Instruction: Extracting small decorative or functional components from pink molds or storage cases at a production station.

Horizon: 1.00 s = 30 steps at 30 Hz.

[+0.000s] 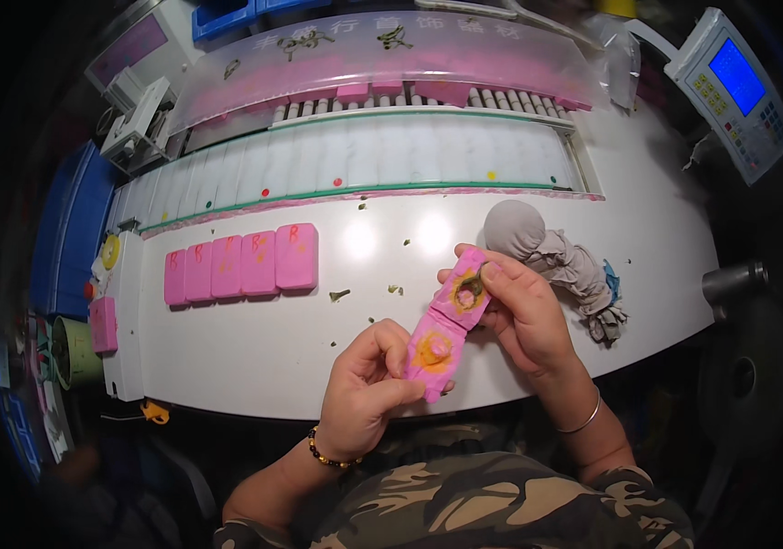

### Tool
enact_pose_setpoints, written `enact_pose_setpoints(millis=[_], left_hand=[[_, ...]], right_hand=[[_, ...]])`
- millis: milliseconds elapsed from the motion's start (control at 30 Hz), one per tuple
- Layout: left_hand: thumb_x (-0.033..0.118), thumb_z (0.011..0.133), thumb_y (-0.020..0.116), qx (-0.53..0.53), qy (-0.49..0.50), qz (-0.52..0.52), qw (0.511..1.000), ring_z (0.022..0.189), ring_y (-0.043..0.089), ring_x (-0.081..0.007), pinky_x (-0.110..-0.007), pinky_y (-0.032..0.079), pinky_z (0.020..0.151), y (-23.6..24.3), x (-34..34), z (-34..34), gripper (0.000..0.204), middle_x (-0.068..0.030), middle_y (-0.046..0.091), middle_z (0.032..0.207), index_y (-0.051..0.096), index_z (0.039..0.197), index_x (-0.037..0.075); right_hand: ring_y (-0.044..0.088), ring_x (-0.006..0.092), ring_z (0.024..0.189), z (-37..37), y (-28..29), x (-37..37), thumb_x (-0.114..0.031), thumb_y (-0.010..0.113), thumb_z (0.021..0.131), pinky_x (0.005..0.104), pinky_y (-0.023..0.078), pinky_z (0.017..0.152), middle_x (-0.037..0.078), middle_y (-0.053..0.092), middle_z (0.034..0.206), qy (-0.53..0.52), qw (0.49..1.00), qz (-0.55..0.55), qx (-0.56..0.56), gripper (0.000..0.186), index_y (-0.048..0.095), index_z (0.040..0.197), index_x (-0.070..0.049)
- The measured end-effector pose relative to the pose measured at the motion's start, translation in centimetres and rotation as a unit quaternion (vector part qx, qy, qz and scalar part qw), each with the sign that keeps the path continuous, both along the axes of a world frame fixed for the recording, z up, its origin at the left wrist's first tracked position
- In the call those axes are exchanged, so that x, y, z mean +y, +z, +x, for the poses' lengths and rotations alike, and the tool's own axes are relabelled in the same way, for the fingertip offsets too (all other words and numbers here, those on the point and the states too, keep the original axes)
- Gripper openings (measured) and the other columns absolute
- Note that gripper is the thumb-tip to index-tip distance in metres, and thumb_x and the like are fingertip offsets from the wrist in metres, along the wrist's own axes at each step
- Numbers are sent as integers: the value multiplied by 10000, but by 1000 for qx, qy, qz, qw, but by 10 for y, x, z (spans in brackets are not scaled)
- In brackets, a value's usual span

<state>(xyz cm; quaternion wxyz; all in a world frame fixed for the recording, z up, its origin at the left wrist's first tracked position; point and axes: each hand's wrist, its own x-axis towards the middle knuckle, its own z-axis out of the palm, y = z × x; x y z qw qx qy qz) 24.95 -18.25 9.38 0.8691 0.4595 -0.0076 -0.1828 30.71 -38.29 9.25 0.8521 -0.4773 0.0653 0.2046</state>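
An opened pink rubber mold (pixel 450 320) is held between my two hands above the front of the white table. Its halves lie unfolded in one strip, both stained yellow around the middle. My left hand (pixel 373 389) pinches the lower half, which has a raised pink knob in its centre. At the upper half, my right hand (pixel 524 306) grips the edge, thumb beside a dark greenish ring-shaped piece (pixel 467 291) set around the hollow. The fingers behind the mold are partly hidden.
Several pink blocks (pixel 241 265) with red marks stand in a row at left. A grey cloth bundle (pixel 551 252) lies to the right. Small dark green scraps (pixel 340 296) dot the white table (pixel 272 366). Behind runs a green-edged conveyor (pixel 364 156); a control panel (pixel 736 87) is at right.
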Motion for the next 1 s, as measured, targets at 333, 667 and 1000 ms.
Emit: enact_pose_setpoints(millis=[333, 667, 1000], left_hand=[[-147, 713, 527, 14, -1, 15, 1000, 920, 603, -239, -426, 579, 835, -1, -4, 2, 275, -53, 446, 891, 388, 807, 70], [-143, 747, 561, 64, 10, -29, 997, 918, 637, -231, -344, 521, 830, 0, -5, 5, 276, -39, 480, 888, 400, 833, 65], [-142, 748, 564, 65, 25, -68, 995, 929, 648, -241, -341, 507, 837, 10, -10, 6, 272, -45, 497, 899, 411, 833, 66]], right_hand=[[645, 141, 993, -5, 6, 6, -161, 443, 1027, 258, 537, 814, 153, 655, 1151, -26, 993, -68, -88, 345, 495, 1316, 20], [592, 115, 1048, -5, 1, 9, -113, 484, 1008, 258, 471, 916, 101, 645, 1134, -25, 974, -136, -177, 343, 506, 1321, 24], [569, 102, 1019, -13, 1, 8, -50, 520, 969, 251, 461, 901, 92, 570, 1169, 32, 925, -280, -254, 513, 336, 1443, 16]])
